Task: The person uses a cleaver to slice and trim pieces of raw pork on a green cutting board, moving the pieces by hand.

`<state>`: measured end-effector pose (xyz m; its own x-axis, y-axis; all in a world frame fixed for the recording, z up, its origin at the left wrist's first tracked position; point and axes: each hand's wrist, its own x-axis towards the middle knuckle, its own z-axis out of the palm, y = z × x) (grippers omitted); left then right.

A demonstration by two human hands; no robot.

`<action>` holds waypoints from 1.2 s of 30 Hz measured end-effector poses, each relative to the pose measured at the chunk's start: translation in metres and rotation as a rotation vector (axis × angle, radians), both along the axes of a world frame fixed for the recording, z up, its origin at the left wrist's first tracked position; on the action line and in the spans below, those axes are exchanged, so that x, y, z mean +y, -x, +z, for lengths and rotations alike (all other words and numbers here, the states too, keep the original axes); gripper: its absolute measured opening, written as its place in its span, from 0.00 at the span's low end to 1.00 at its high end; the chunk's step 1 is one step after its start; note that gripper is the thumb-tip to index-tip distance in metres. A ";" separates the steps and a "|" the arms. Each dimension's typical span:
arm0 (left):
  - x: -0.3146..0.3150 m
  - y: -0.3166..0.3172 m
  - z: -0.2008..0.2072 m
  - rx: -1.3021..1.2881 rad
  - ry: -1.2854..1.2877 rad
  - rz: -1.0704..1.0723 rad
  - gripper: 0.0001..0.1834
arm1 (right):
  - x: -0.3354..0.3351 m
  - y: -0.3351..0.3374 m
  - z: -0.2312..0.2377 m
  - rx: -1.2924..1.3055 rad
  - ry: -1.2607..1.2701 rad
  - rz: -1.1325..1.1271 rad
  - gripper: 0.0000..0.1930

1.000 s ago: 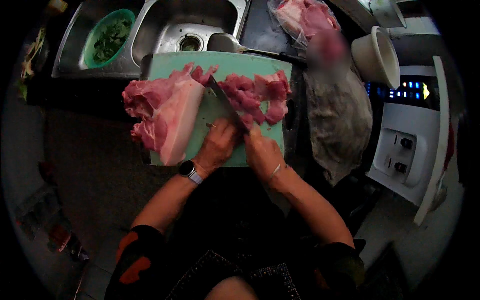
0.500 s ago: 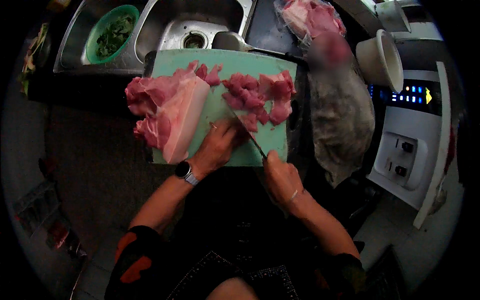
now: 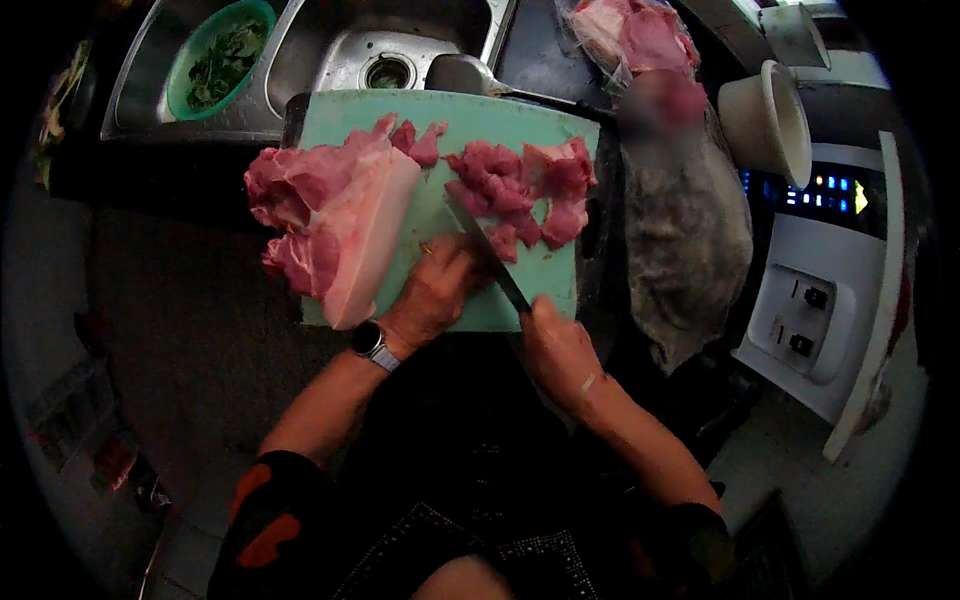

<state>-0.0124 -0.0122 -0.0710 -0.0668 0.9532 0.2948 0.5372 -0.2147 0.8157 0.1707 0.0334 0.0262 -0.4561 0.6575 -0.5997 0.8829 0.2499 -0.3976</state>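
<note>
My right hand [image 3: 558, 348] is wrapped round the handle of a knife [image 3: 488, 246]. Its blade slants up and left across the light green cutting board [image 3: 540, 298], its edge near the cut meat. Close against the blade's left side is my left hand [image 3: 436, 290], fingers curled down to the board. Whatever those fingers press on is hidden beneath them. A large slab of raw meat with a thick pale rind [image 3: 335, 215] lies on the board's left side, overhanging its edge. Several smaller chunks of raw meat [image 3: 515, 185] are heaped at the right, beyond the blade.
Behind the board is a steel double sink [image 3: 330, 60], with a green basin [image 3: 266, 75] of leafy greens in its left bowl. A ladle-like utensil [image 3: 458, 76] lies by the board's far edge. At right are bagged meat [image 3: 640, 40], a greyish bag [image 3: 690, 240] and a white bucket [image 3: 755, 125].
The knife blade has turned so that more of its flat side shows. My right hand has shifted slightly up and left; my left hand stays nearly in place.
</note>
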 end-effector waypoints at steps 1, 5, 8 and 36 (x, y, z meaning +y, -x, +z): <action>0.000 -0.001 -0.001 0.016 0.002 -0.009 0.17 | 0.003 0.007 -0.011 0.041 -0.038 0.017 0.06; 0.002 0.001 -0.004 0.016 -0.023 -0.046 0.16 | 0.027 0.042 -0.028 0.136 -0.137 0.009 0.07; -0.001 0.004 -0.004 0.029 -0.037 -0.010 0.16 | 0.026 0.029 -0.008 0.096 -0.094 -0.001 0.07; -0.009 0.011 0.028 0.435 0.171 0.115 0.17 | 0.074 -0.007 -0.016 0.261 -0.350 0.004 0.10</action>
<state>-0.0233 -0.0211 -0.0431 -0.0796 0.9842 0.1583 0.8486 -0.0164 0.5287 0.1779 0.1077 0.0097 -0.5657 0.7987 -0.2052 0.7628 0.4122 -0.4983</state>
